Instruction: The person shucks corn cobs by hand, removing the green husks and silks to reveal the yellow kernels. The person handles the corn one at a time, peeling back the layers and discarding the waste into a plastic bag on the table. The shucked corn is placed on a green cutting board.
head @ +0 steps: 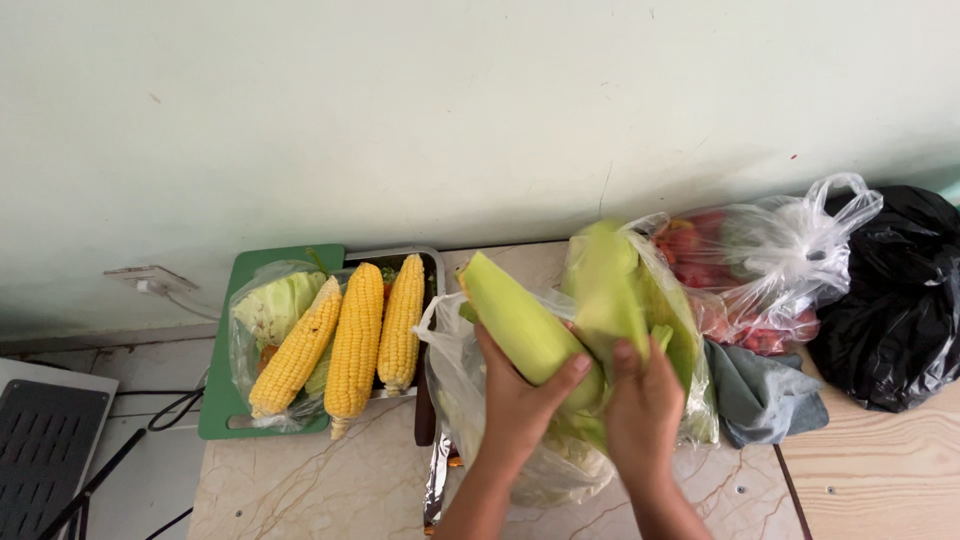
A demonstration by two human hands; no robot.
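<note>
The left hand (520,400) has its fingers closed around a pale green husked corn cob (520,322). At its three o'clock, the right hand (645,410) has its fingers clamped on a second green husk (610,285) in a clear plastic bag (470,385).

One head-worn view — looking steeply down, close over the counter (330,480) toward the wall (400,110).

Both forearms are bare as far as the bottom edge, no sleeves showing. Left hand (522,400) and right hand (645,408) have no gloves, rings or watch. Fingers (578,366) have short, plain nails.
</note>
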